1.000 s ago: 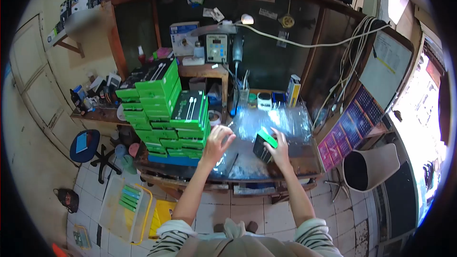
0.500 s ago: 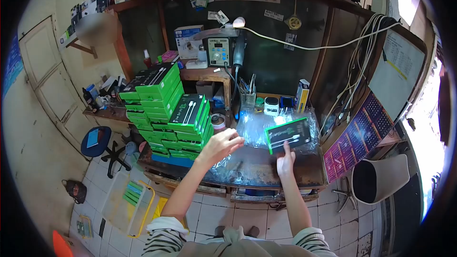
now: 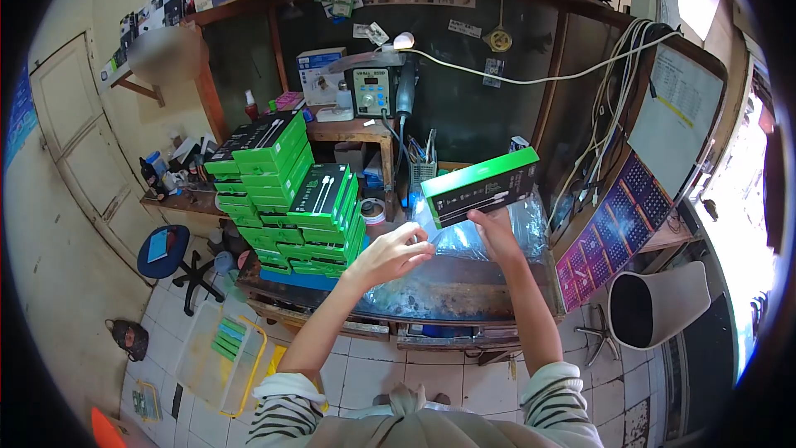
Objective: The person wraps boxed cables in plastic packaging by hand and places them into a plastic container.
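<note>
My right hand (image 3: 499, 236) grips a black and green cable box (image 3: 485, 185) from below, thumb on its printed face. The box is tilted, its bright green side uppermost and a white cable pictured on the black front. By its lower left corner, my left hand (image 3: 391, 257) is closed with the fingertips pinched together. Something pale and thin shows between those fingers and the box, too unclear to name. Left of my left hand stands a tall stack of similar boxes (image 3: 286, 199). Clear plastic wrapping (image 3: 460, 242) lies on the workbench (image 3: 448, 286) under the held box.
Behind the bench stand a soldering station (image 3: 372, 91) and a wire pen holder (image 3: 424, 168). White cables (image 3: 609, 108) hang at the right, above a purple calendar (image 3: 609, 220). A plastic bin (image 3: 195, 361) is on the floor at left; a chair (image 3: 663, 303) stands at right.
The box in my right hand has risen and tipped, so its green side now faces up. My left hand has moved slightly right and down, nearer the box's corner.
</note>
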`<state>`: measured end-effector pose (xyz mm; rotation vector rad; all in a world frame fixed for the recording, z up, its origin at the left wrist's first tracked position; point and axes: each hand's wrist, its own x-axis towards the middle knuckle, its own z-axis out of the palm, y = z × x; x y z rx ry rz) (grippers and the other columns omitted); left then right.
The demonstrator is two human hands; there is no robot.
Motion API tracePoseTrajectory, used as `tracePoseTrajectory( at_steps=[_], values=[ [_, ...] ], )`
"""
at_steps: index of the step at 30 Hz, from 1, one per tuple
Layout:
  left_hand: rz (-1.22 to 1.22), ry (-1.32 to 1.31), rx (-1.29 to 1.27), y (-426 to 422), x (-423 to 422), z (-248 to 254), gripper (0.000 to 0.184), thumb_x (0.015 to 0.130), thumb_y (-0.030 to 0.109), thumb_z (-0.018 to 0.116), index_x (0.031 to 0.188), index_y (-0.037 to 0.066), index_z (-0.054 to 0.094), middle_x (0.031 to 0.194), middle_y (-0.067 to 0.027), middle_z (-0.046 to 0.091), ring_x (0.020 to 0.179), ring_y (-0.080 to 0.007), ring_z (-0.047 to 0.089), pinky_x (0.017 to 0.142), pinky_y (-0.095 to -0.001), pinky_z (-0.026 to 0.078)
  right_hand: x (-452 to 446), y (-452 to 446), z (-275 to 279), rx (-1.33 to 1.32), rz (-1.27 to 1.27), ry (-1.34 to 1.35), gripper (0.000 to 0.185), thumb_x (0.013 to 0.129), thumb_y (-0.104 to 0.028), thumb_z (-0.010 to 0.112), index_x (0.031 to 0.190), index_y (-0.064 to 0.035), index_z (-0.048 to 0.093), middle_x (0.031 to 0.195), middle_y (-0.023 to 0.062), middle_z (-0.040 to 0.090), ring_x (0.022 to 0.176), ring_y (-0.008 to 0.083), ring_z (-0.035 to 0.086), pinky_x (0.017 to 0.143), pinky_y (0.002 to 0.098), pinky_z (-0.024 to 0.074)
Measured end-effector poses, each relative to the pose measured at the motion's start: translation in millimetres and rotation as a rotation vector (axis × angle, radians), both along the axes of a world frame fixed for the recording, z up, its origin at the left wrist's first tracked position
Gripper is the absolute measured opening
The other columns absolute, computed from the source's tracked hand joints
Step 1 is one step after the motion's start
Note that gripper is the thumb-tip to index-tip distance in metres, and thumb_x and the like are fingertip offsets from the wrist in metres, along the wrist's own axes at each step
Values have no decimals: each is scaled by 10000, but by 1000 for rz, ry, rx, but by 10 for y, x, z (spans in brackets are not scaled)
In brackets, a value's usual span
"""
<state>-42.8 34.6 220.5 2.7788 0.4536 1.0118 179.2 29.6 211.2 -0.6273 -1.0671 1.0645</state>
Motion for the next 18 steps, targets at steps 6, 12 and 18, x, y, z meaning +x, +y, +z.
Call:
tracePoseTrajectory(
  at_steps=[6, 12, 18],
  values=[
    [-56, -82, 43, 10, -11, 60, 158, 743, 101, 638, 884, 95, 567, 883, -80, 496, 728, -226, 565, 637, -321, 493, 134, 170, -119, -95, 195, -116, 498, 704, -51, 712, 1136, -17, 466, 1082, 48, 552, 1012, 160, 515, 889, 299, 404],
    [-19, -111, 78, 62, -141, 58, 144, 747, 83, 629, 870, 71, 554, 845, -83, 500, 777, -252, 532, 678, -336, 471, 161, 78, -215, -110, 225, -149, 434, 722, -60, 707, 1099, -21, 497, 1063, 53, 573, 1023, 156, 519, 896, 309, 405],
    [34, -122, 174, 150, -261, -37, 145, 729, 91, 644, 841, 79, 553, 893, -75, 492, 826, -253, 511, 705, -345, 453, 196, 21, -224, -144, 160, -311, 443, 706, -59, 723, 1086, -8, 500, 1049, 69, 587, 1002, 160, 537, 892, 318, 424]
  ],
)
